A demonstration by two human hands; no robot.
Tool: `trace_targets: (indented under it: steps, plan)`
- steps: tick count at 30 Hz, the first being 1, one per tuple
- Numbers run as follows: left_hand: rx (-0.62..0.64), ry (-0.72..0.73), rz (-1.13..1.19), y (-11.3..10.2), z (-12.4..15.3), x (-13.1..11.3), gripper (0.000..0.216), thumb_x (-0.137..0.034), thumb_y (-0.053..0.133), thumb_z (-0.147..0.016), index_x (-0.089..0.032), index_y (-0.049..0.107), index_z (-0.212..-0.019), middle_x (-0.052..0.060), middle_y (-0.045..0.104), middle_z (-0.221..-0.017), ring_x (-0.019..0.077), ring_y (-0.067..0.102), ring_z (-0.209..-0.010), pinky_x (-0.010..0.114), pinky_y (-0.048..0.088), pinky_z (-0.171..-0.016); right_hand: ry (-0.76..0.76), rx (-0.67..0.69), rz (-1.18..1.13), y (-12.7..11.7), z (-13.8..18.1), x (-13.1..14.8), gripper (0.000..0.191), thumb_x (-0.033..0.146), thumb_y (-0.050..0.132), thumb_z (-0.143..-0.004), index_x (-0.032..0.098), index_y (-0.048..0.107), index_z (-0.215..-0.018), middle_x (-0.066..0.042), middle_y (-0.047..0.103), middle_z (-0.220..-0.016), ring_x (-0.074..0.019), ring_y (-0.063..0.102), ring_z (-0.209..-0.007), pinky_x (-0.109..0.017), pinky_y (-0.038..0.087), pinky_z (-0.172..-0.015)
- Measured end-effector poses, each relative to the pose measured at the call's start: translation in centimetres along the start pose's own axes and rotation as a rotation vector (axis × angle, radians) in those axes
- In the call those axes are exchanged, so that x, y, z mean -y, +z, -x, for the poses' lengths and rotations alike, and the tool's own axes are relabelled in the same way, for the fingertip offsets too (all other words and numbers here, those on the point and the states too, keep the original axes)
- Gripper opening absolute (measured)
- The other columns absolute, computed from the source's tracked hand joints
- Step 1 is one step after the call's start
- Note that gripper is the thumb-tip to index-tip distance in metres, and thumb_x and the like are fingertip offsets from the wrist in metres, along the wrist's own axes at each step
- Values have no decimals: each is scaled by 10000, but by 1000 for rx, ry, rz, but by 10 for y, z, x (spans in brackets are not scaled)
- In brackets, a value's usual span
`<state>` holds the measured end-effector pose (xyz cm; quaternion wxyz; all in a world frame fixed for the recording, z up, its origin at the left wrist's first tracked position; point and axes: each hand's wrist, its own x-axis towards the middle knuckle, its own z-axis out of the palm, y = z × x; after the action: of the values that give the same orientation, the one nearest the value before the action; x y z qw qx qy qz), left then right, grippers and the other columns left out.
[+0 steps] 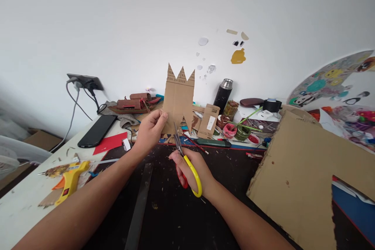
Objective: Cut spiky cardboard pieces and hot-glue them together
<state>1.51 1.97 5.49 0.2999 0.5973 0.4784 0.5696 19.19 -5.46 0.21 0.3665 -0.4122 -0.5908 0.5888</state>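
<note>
My left hand point(152, 129) pinches the lower left edge of a brown cardboard piece point(178, 97), held upright above the table. Its top edge is cut into three points, with printed lettering just under them, and a notch shows in its lower right edge. In my right hand point(196, 168) is a pair of scissors point(177, 143) with one yellow and one red handle loop. The blades point up at the bottom edge of the cardboard and are slightly apart. Whether they touch the cardboard I cannot tell.
On the left lie a yellow glue gun point(72, 181), a black phone point(97, 131) and red paper point(109, 143). A metal ruler point(140, 207) rests on the dark mat. Behind stand a black thermos point(223, 95) and paint jars point(229, 130). A large cardboard sheet point(299, 172) fills the right.
</note>
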Motion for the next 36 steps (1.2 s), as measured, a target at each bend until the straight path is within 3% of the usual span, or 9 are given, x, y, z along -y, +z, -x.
trace_targets:
  steps: [8, 36]
  plan:
    - [-39, -19, 44, -2, -3, 3, 424, -556, 654, -923, -242, 486, -693, -73, 398, -531, 106, 414, -406, 217, 367, -346, -10, -7, -3, -1, -1, -1, 554, 733, 582, -1001, 188, 676, -1035, 71, 545, -578, -92, 502, -374, -189, 392, -386]
    - [-16, 42, -46, -2, 0, 0, 405, -485, 619, -952, -233, 466, -674, -56, 381, -586, 108, 349, -506, 222, 291, -439, -3, 3, 27, -1, 0, 4, 514, 688, 577, -1017, 185, 680, -1034, 68, 543, -568, -96, 500, -378, -187, 387, -383]
